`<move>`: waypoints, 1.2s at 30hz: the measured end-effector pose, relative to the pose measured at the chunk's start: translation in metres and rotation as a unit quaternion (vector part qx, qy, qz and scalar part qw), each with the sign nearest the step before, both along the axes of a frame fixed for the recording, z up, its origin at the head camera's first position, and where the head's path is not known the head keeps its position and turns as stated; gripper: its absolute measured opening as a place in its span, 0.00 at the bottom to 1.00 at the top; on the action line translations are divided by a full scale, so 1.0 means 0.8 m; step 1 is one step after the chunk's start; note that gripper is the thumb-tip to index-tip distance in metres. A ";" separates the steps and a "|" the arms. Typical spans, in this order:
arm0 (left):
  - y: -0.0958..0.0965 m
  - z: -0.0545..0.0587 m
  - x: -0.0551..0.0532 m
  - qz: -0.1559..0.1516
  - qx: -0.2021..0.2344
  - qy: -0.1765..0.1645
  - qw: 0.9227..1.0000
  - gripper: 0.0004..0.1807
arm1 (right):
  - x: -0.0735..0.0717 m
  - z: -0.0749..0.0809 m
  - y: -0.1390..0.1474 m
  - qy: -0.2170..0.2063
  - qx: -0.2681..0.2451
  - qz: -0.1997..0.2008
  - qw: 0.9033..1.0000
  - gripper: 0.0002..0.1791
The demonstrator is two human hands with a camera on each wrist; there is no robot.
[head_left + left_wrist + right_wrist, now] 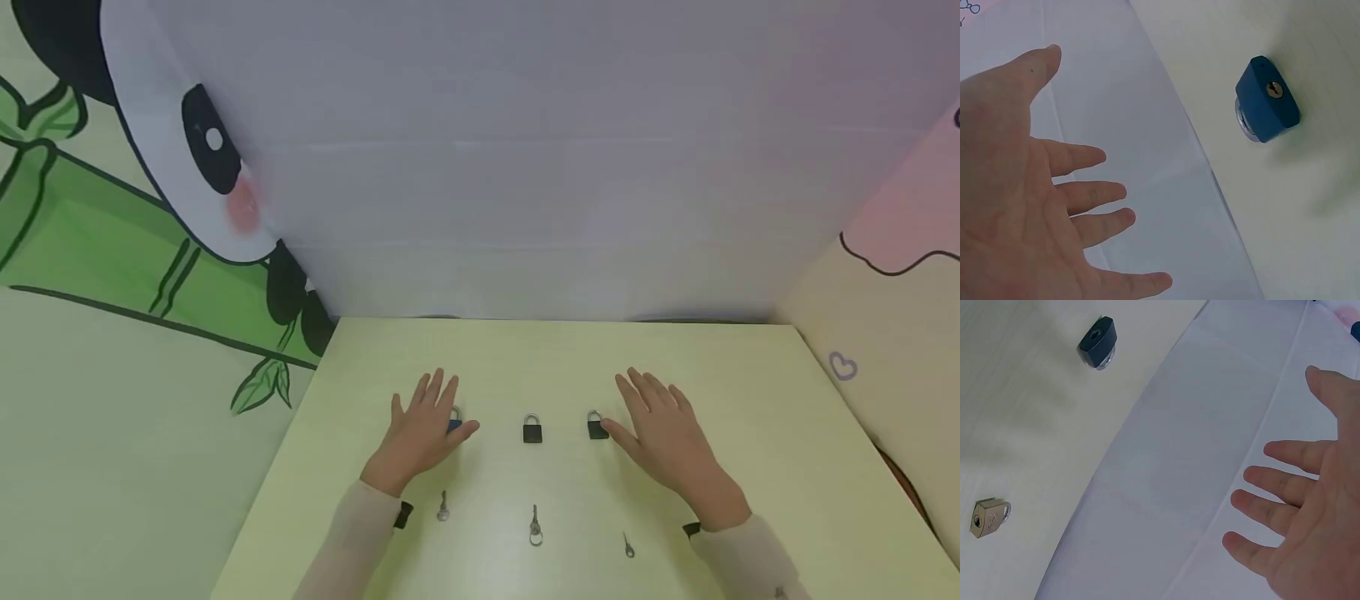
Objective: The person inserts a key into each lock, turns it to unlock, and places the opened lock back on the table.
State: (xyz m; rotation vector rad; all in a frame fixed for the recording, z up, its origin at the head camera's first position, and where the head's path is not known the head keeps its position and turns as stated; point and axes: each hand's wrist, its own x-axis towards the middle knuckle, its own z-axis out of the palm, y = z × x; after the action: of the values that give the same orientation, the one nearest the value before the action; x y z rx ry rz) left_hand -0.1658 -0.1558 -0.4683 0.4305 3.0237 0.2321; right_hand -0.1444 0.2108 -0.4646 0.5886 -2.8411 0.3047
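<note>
Nothing is gripped: the left hand (422, 435) and the right hand (663, 429) are held open, fingers extended, over the pale cream tabletop (487, 358). A blue padlock with a silver shackle (1267, 100) is partly covered by the left hand in the head view; a black padlock with a silver shackle (532, 432) is set mid-row, and a dark right-hand padlock (596, 430) is seen by the right thumb. Nearer the person are laid a silver-coloured metal key (443, 510), a ringed metal key (536, 528) and a smaller metal key (628, 548). The moment is judged a pause between handling steps; for any pick-up, a hand must be lowered and its fingers closed. The table is backed by a plain greyish wall (487, 167), flanked by painted green bamboo (97, 225).
</note>
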 end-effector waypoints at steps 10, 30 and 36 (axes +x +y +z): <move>-0.010 -0.034 -0.021 0.025 0.006 -0.097 0.995 0.47 | 0.004 -0.011 -0.012 -0.020 0.009 0.008 1.000 0.40; 0.005 -0.078 -0.054 0.130 0.039 -0.078 0.988 0.26 | -0.001 -0.041 -0.025 -0.023 0.010 0.043 0.999 0.37; 0.010 -0.076 -0.057 0.140 0.051 -0.068 0.987 0.24 | 0.000 -0.048 -0.034 -0.008 0.023 0.048 0.999 0.34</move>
State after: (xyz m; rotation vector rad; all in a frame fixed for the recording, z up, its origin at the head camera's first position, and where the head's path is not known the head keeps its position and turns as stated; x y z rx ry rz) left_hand -0.2114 -0.1477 -0.5290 -0.0079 2.9351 0.4155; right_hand -0.1443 0.1837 -0.5034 0.7361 -2.8469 0.2618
